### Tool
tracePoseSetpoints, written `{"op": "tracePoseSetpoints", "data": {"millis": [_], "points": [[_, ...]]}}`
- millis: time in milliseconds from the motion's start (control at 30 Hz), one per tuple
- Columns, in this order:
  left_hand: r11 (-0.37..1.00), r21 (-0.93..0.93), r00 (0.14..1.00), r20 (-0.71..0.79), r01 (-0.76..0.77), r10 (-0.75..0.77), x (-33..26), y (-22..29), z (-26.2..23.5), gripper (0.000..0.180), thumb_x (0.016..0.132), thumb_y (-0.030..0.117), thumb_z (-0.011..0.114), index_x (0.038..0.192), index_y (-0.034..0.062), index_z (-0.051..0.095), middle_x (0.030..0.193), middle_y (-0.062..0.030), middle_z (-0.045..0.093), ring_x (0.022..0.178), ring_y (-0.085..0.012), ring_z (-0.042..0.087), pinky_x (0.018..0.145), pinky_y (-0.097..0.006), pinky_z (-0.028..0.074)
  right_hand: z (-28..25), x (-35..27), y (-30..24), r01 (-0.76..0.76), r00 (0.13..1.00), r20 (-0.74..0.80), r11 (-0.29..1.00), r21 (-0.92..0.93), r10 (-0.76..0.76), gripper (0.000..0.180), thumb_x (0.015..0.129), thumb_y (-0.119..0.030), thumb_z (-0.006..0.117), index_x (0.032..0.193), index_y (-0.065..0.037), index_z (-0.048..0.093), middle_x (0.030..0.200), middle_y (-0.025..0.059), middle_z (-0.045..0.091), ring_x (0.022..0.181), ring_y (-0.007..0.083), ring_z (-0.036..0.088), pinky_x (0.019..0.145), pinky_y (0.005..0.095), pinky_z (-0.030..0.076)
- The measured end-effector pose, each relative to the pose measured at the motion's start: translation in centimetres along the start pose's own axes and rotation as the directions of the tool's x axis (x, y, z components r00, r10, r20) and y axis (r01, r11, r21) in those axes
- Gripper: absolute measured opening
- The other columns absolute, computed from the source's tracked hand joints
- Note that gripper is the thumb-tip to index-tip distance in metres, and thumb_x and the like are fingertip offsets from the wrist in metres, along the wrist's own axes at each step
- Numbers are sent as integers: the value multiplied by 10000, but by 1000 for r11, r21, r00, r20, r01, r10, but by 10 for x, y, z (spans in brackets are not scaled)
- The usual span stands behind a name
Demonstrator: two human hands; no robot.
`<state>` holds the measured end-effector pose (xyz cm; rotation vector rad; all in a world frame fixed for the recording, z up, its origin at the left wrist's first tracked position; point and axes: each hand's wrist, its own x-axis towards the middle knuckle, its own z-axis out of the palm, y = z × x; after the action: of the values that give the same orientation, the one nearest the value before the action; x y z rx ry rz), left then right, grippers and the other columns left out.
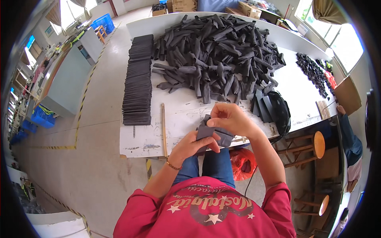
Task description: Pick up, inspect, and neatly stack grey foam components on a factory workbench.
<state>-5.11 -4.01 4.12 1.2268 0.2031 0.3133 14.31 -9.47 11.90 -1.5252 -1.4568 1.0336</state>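
So right now both hands are busy with one dark grey fabric piece (214, 135), held up just above the near edge of the bench (178, 115), over the person's lap. The left hand (194, 144) cups it from underneath, fingers curled around the lower left part with the thumb laid across the front. The right hand (230, 119) comes in from above, and its fingers (216, 121) are pinched shut on the top edge of the piece. So both hands are closed on it, neither is free.

My read is that this is the folding or flattening step on a single piece, somewhere mid-way: the piece looks doubled over in the hands, though I can't tell exactly how many layers there are. Whatever comes after probably needs the right-hand pinch to stay tight on that top edge while the left keeps the bottom from slipping, since soft fabric flops as soon as one side lets go.

Around it: a big loose heap of dark fabric tubes (218, 51) covers the far middle of the bench, well apart from the hands. A long neat stack of flat dark pieces (139, 79) runs along the left side. A thin wooden stick (163, 129) lies just left of the hands, and a few flat pieces (262, 105) lean by a black round object (279, 111) on the right.
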Motion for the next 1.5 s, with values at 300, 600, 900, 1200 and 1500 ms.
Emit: {"op": "tracePoseSetpoints", "data": {"millis": [300, 600, 900, 1200, 1500], "points": [[994, -100, 999, 31, 43, -40, -10, -5, -6, 216, 986, 143, 535, 1082, -44, 585, 879, -138, 694, 843, -218, 690, 802, -311, 533, -1, -2, 2, 123, 989, -86, 991, 44, -119, 280, 909, -263, 687, 879, 4, 611, 777, 0, 583, 738, 75, 532, 692, 243, 451], [987, -154, 996, 90, 35, -22, -6, -2, -5, 240, 988, 149, 533, 1109, -51, 584, 869, -144, 694, 836, -227, 690, 804, -321, 536, 15, -6, 18, 63, 997, 30, 945, 321, -77, 183, 970, -143, 547, 948, 23, 621, 860, 9, 603, 801, 84, 541, 727, 249, 441], [989, -131, 995, 76, 67, -57, -4, -5, -6, 237, 986, 155, 541, 1109, -42, 587, 881, -144, 693, 847, -231, 687, 809, -322, 530, 8, -15, 3, 342, 930, -124, 938, -66, -347, 208, 819, 5, 666, 1021, -8, 622, 921, 22, 574, 779, 113, 537, 742, 256, 446], [839, -445, 887, -453, -313, 90, 8, -16, -13, 267, 988, 188, 541, 1140, -29, 576, 928, -148, 694, 883, -272, 691, 815, -358, 537, 60, -39, 39, 266, 914, -265, 947, -182, -307, 299, 807, -103, 766, 937, -32, 506, 872, 45, 536, 797, 137, 543, 716, 274, 463], [777, -379, 726, -673, -503, 143, 11, -5, -21, 262, 993, 190, 534, 1151, -19, 557, 961, -157, 684, 906, -307, 687, 868, -421, 544, 111, -34, 54, 313, 828, -255, 790, -528, -499, 268, 776, -3, 714, 972, -13, 531, 1004, 177, 562, 825, 362, 603, 689, 417, 506]]}}
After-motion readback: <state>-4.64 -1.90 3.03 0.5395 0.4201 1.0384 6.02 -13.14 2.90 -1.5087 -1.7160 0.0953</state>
